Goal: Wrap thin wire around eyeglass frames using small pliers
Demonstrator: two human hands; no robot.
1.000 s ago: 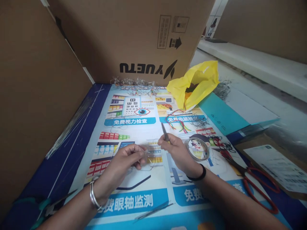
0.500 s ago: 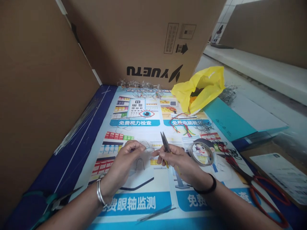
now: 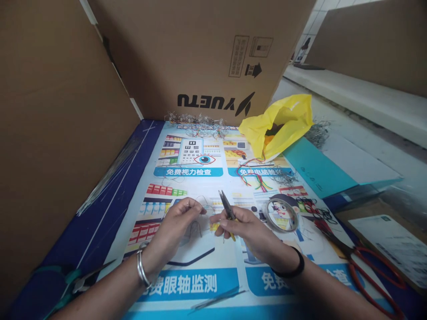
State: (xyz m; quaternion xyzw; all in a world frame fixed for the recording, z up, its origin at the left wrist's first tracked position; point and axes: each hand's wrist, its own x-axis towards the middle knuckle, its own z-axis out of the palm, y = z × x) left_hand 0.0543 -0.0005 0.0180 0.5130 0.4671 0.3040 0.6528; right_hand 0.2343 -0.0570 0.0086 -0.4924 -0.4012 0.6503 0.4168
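Observation:
My left hand (image 3: 182, 220) is closed in a pinch on a thin bent wire (image 3: 200, 224), whose loops stand out above and below the fingertips. Facing it, my right hand (image 3: 245, 226) is wrapped round a small pair of pliers (image 3: 226, 204) with dark pointed jaws and yellow handles, the jaws pointing up and away. The right fingertips are close to the wire; whether they touch it I cannot tell. Both hands hover over a printed poster (image 3: 230, 189) on the table.
Right side: a roll of clear tape (image 3: 295, 222), red-handled scissors (image 3: 358, 258), black loops (image 3: 322, 211), a yellow bag (image 3: 256, 133) and coloured cords (image 3: 262, 182). Left: green-handled pliers (image 3: 68, 284) and long straight wires (image 3: 100, 186). Wire pieces (image 3: 200, 120) lie before a cardboard box (image 3: 160, 49); straight wires (image 3: 218, 298) lie nearest me.
The pliers in my right hand have tilted and shifted slightly left and down. My right fingers have opened a little around them. My left hand keeps its pinch on the wire.

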